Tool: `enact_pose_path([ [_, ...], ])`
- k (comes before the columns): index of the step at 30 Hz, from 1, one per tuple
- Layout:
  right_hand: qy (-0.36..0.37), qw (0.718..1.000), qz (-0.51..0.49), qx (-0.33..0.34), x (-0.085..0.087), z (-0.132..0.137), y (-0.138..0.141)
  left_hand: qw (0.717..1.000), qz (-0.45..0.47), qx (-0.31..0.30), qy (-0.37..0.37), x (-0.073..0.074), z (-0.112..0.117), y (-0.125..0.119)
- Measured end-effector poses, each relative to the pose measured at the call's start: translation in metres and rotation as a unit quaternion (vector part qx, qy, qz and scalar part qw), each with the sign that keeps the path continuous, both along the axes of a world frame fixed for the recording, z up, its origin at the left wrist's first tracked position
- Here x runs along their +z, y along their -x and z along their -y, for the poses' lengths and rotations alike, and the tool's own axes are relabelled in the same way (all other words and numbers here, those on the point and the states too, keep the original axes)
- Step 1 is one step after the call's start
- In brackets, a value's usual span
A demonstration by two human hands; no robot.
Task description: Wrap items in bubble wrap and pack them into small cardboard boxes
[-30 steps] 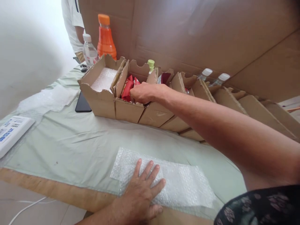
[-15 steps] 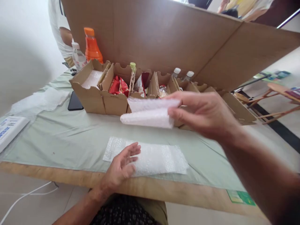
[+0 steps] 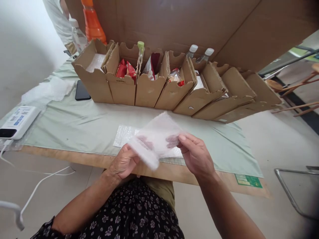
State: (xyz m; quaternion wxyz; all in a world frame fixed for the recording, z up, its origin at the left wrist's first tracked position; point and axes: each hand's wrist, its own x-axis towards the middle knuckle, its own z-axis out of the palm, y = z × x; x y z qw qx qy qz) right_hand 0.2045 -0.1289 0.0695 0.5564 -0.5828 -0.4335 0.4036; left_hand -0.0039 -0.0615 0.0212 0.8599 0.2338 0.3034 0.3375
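Observation:
Between my two hands I hold a sheet of white bubble wrap [image 3: 160,132], raised above the front of the table and partly folded over at its lower left. My left hand [image 3: 126,161] grips its left edge, and my right hand [image 3: 195,154] pinches its right edge between thumb and fingers. Fingers of both hands show dimly through the thin sheet. Beneath it, flat on the cloth, lies another piece of bubble wrap [image 3: 122,135], mostly covered by the raised one.
A row of cardboard boxes [image 3: 149,93] holds red snack packets [image 3: 122,68] and other goods. An orange bottle [image 3: 93,25] stands behind them. At left are a phone [image 3: 82,90], a white device with a cable [image 3: 18,121] and loose bubble wrap [image 3: 51,89]. A person's sleeve [image 3: 56,23] shows behind.
My right hand has brought the bubble wrap down and nearer to me. My left hand, open before, now grips its other side. The view has tilted down.

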Motion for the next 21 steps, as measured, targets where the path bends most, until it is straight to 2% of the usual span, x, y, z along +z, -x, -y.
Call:
enact_pose_path([
  [3,-0.005,1.000,-0.015,-0.018,-0.001,-0.003,0.001,0.997,-0.037,0.062,-0.041,-0.003,-0.012,0.016],
  [5,-0.005,1.000,-0.005,-0.017,-0.004,-0.004,0.003,0.992,-0.053,0.081,-0.076,-0.005,-0.021,0.024],
  [7,0.001,0.999,-0.019,-0.043,-0.012,-0.005,0.006,0.978,-0.114,0.094,-0.148,-0.006,-0.027,0.026],
  [8,0.010,0.997,-0.035,-0.064,-0.017,-0.005,0.007,0.957,-0.171,0.103,-0.209,-0.006,-0.028,0.025],
  [9,0.022,0.995,-0.054,-0.085,-0.024,-0.005,0.008,0.920,-0.241,0.112,-0.289,-0.006,-0.027,0.022],
  [10,0.038,0.991,-0.072,-0.105,-0.031,-0.003,0.007,0.864,-0.309,0.118,-0.380,-0.006,-0.026,0.019],
  [12,0.075,0.983,-0.092,-0.138,-0.045,0.008,0.003,0.723,-0.400,0.089,-0.556,-0.005,-0.022,0.011],
  [13,0.096,0.980,-0.083,-0.152,-0.050,0.016,-0.002,0.660,-0.418,0.048,-0.623,-0.004,-0.021,0.007],
  [14,0.119,0.977,-0.057,-0.168,-0.053,0.027,-0.008,0.609,-0.424,-0.007,-0.670,-0.005,-0.020,0.004],
  [15,0.141,0.972,-0.010,-0.187,-0.054,0.039,-0.015,0.571,-0.426,-0.072,-0.698,-0.006,-0.020,0.001],
  [16,0.160,0.963,0.059,-0.211,-0.052,0.050,-0.022,0.544,-0.427,-0.135,-0.710,-0.007,-0.021,-0.001],
  [18,0.169,0.922,0.233,-0.261,-0.046,0.066,-0.034,0.514,-0.434,-0.220,-0.707,-0.012,-0.023,-0.004],
  [20,0.112,0.874,0.388,-0.270,-0.041,0.067,-0.039,0.507,-0.442,-0.243,-0.699,-0.019,-0.025,-0.005],
  [21,0.057,0.859,0.445,-0.245,-0.041,0.060,-0.038,0.511,-0.443,-0.239,-0.696,-0.022,-0.025,-0.005],
])
